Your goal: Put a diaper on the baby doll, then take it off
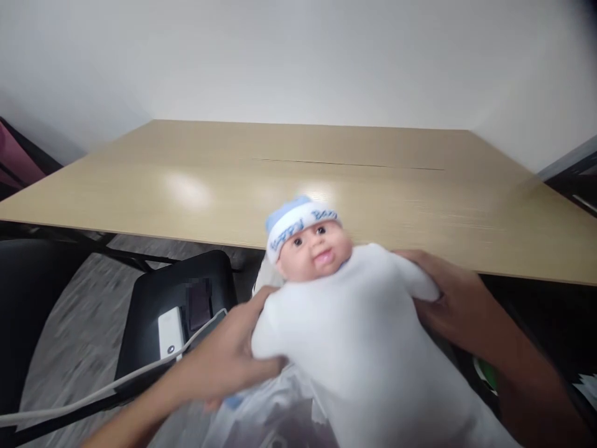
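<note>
A baby doll (pixel 359 330) in a white body suit is held up in the air between both hands, in front of the near edge of a long light-wood table (pixel 196 180) and not resting on it. Its head, wearing a white and pale-blue cap (pixel 296 221) with blue lettering, faces the camera and reaches just above the table's near edge, while the body slopes down toward the lower right of the view. The left hand (pixel 233 354) is closed around the doll's side at its short arm, fingers pressed into the white cloth. The right hand (pixel 443 292) clasps the doll's other arm and shoulder, fingers curled over the fabric. Below the doll, touching or just under it, lies crumpled clear plastic (pixel 261 410); whether the doll is partly inside it cannot be told through the blur. To the left, below the table's near edge, stands a black chair (pixel 144 311) with a white power bank (pixel 170 333) and a dark flat object (pixel 200 302) on its seat. A white cable (pixel 93 389) runs from the power bank off toward the lower left corner. Grey flooring (pixel 79 323) shows beside the chair.
</note>
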Demonstrator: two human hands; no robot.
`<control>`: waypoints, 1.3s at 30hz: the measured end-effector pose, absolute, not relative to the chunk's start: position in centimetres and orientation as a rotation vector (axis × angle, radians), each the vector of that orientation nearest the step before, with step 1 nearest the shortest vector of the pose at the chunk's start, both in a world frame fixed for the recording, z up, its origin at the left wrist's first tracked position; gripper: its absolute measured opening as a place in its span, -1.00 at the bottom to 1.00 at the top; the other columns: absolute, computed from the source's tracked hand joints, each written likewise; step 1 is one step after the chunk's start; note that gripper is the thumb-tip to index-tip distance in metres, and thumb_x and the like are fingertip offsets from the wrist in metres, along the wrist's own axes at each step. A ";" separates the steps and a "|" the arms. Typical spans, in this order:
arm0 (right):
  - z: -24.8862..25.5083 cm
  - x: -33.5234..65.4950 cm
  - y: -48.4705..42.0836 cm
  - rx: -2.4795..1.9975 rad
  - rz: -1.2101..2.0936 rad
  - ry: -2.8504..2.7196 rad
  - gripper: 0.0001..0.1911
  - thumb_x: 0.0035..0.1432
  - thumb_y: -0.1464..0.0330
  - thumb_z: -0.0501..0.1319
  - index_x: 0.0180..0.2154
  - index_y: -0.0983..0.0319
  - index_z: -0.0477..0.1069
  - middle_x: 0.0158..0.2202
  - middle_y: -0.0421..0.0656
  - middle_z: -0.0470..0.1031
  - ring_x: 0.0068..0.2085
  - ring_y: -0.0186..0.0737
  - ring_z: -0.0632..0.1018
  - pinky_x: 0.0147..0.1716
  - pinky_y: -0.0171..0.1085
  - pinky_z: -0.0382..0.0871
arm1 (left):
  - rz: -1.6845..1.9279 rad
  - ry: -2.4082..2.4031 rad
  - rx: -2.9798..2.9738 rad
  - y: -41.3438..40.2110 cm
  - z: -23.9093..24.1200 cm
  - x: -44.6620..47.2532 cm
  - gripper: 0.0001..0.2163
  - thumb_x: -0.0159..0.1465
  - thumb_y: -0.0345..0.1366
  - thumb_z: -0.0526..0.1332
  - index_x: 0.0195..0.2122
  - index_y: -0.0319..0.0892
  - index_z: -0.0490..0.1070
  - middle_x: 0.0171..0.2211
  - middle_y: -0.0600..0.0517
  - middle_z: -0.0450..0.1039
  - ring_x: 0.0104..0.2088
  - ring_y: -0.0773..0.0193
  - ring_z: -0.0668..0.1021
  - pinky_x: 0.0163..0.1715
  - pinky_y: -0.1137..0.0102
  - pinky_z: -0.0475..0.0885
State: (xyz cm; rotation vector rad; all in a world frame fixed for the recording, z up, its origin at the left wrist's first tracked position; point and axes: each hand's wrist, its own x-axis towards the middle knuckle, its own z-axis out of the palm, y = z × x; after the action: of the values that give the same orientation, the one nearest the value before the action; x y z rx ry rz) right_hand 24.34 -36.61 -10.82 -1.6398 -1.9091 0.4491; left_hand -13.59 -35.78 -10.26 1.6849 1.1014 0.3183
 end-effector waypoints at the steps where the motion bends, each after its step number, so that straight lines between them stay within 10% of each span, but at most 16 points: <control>1: -10.5 24.8 -35.9 -1.702 0.385 -1.891 -0.58 0.24 0.14 0.28 0.13 -0.18 0.57 0.01 -0.16 0.70 -0.02 0.22 0.67 -0.13 -0.04 0.52 | 0.367 1.094 1.750 -34.0 -9.7 -13.0 -0.30 0.19 -0.27 0.39 0.40 -0.11 0.36 0.06 -0.04 0.66 -0.15 0.09 0.69 -0.17 0.30 0.67; 7: -10.7 26.8 -29.4 -1.837 0.157 -1.941 -0.54 0.29 0.22 0.23 0.18 0.12 0.56 -0.11 -0.01 0.70 -0.18 0.09 0.63 -0.20 -0.16 0.36 | 0.495 1.063 2.057 -22.1 -9.2 -10.0 -0.38 0.27 -0.06 0.43 0.28 -0.31 0.48 0.15 -0.16 0.60 0.08 -0.02 0.62 0.15 0.13 0.53; 19: -15.8 29.7 -18.2 -1.897 0.135 -1.938 -0.55 0.34 0.03 0.20 0.10 0.08 0.62 -0.05 0.07 0.74 -0.13 0.31 0.62 -0.18 0.03 0.39 | 0.250 1.184 2.261 -8.9 -11.5 -8.2 -0.39 0.20 0.30 0.36 -0.03 -0.17 0.57 -0.07 -0.09 0.66 -0.13 0.01 0.63 -0.22 0.31 0.38; 32: -18.6 31.2 -12.1 -1.909 -0.055 -1.791 -0.31 0.42 -0.25 0.18 0.12 0.18 0.60 0.02 0.15 0.68 -0.07 0.20 0.52 -0.06 -0.01 0.25 | 0.606 1.481 2.453 -0.8 -15.1 -7.6 -0.17 0.18 0.52 0.30 0.14 -0.12 0.51 0.07 -0.16 0.67 -0.02 -0.09 0.63 -0.05 0.23 0.43; 39: -18.4 30.8 -7.5 -1.941 -0.127 -1.843 -0.38 0.57 -0.06 0.14 0.26 0.30 0.52 0.15 0.15 0.64 0.03 0.09 0.52 -0.04 -0.08 0.16 | 0.782 1.556 2.633 3.5 -17.7 -6.5 -0.15 0.32 0.53 0.13 0.19 -0.20 0.52 0.14 -0.28 0.62 0.17 -0.20 0.55 0.21 0.11 0.36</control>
State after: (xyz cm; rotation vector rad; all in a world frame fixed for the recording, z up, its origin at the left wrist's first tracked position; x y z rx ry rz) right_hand 30.77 -7.54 -18.38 -1.9408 -1.8430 -0.1274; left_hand -6.45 3.48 -17.69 2.6330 1.5564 0.7818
